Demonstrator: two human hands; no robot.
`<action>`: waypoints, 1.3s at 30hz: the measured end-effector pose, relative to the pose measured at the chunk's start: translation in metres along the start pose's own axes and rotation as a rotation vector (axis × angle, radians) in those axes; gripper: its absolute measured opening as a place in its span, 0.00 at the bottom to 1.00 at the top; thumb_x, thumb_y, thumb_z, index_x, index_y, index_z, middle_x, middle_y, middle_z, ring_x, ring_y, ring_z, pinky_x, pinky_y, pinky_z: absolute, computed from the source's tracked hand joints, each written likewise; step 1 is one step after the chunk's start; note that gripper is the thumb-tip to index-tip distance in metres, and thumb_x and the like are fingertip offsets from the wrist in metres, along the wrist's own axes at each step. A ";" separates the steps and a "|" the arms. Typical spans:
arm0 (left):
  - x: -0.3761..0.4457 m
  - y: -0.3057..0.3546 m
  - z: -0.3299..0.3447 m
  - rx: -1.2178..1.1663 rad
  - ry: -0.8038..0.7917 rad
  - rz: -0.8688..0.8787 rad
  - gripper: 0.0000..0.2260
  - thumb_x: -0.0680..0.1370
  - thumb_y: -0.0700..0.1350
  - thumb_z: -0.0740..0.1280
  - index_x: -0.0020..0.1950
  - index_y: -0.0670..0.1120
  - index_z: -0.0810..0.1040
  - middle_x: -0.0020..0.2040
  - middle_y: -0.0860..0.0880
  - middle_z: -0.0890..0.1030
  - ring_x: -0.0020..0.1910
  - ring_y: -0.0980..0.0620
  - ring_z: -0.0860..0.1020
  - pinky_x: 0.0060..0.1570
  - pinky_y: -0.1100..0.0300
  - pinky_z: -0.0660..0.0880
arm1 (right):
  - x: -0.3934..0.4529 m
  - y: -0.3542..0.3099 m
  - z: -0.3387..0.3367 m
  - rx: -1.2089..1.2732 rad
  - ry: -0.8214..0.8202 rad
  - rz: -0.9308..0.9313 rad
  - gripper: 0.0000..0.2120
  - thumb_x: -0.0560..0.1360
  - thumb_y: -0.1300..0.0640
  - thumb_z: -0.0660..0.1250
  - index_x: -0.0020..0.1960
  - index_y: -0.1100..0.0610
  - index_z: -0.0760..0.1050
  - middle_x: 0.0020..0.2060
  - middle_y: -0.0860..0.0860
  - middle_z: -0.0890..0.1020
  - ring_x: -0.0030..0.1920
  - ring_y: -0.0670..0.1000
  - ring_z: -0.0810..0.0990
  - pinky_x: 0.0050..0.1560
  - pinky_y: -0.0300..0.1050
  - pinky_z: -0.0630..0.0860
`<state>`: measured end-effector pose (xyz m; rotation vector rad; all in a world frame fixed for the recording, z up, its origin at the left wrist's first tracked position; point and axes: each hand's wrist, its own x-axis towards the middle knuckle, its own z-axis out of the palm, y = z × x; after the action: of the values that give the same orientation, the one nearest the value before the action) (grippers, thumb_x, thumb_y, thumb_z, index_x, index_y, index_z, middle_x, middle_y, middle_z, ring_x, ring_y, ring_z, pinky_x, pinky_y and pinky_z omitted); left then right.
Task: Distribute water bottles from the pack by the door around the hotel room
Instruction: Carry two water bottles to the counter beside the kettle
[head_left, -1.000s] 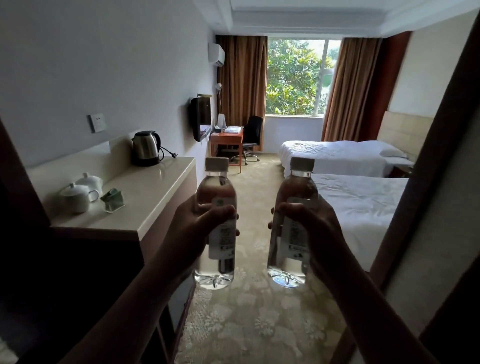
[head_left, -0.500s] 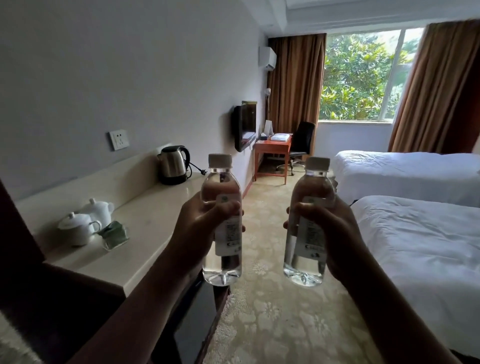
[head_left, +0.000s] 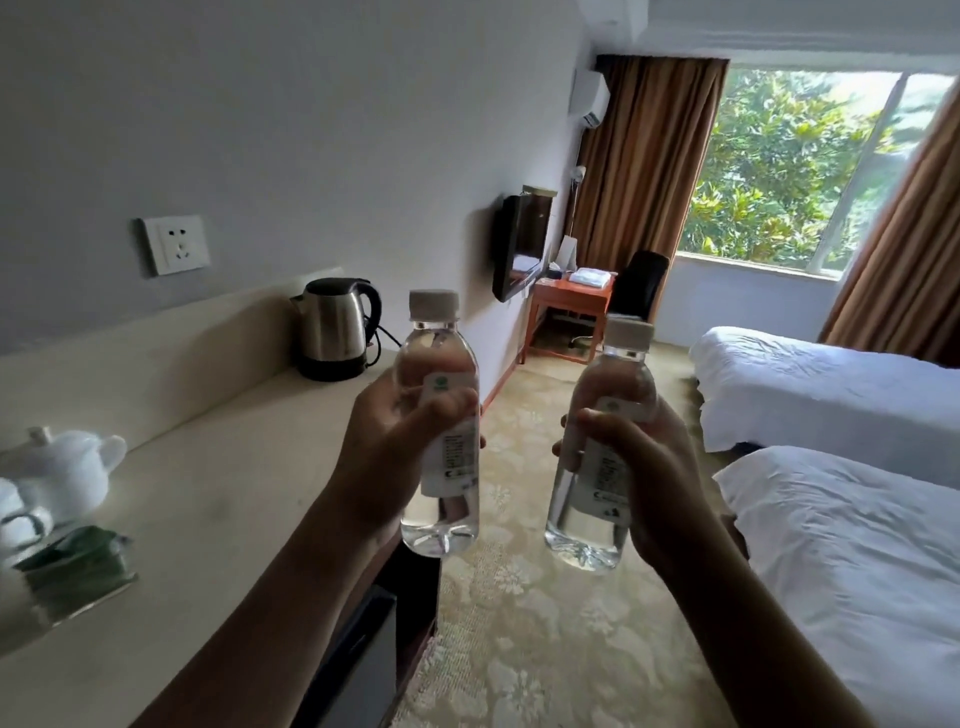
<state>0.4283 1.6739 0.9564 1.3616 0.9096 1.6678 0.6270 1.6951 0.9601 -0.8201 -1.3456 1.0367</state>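
I hold two clear, capped water bottles upright in front of me. My left hand (head_left: 384, 457) grips the left bottle (head_left: 439, 519) around its white label, right at the front edge of the beige counter (head_left: 218, 499). My right hand (head_left: 660, 483) grips the right bottle (head_left: 589, 525) the same way, over the patterned carpet (head_left: 535, 623) between counter and beds. The pack of bottles is out of view.
On the counter stand a steel kettle (head_left: 335, 327), white teapots (head_left: 67, 467) and a green packet (head_left: 72, 566). Two white beds (head_left: 852, 545) fill the right side. A wall TV (head_left: 519, 254), a wooden desk (head_left: 571, 306) and a black chair (head_left: 639, 283) stand by the window.
I have walked further into the room past the doorway; the counter and kettle are much closer on my left. Both hands still hold their bottles upright.
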 end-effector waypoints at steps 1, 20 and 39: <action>0.019 -0.010 -0.002 -0.017 0.015 -0.002 0.15 0.65 0.54 0.70 0.48 0.49 0.80 0.40 0.46 0.81 0.36 0.47 0.83 0.36 0.58 0.79 | 0.019 0.007 0.002 -0.015 -0.013 -0.010 0.13 0.67 0.58 0.69 0.51 0.58 0.76 0.37 0.53 0.82 0.37 0.55 0.83 0.41 0.53 0.81; 0.162 -0.093 -0.152 0.226 0.558 -0.010 0.09 0.67 0.43 0.74 0.43 0.56 0.83 0.40 0.46 0.81 0.37 0.47 0.80 0.37 0.60 0.80 | 0.269 0.185 0.183 0.301 -0.537 0.005 0.11 0.65 0.61 0.70 0.48 0.58 0.76 0.37 0.57 0.78 0.37 0.59 0.78 0.39 0.59 0.76; 0.156 -0.229 -0.210 0.457 1.168 -0.093 0.19 0.65 0.47 0.75 0.52 0.42 0.77 0.43 0.43 0.83 0.42 0.46 0.82 0.41 0.59 0.80 | 0.288 0.334 0.281 0.255 -0.885 0.016 0.27 0.63 0.47 0.73 0.56 0.58 0.72 0.41 0.45 0.80 0.40 0.40 0.79 0.40 0.31 0.74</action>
<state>0.2331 1.9030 0.7831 0.4386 2.0508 2.2445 0.2921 2.0533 0.7797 -0.1505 -1.8680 1.6417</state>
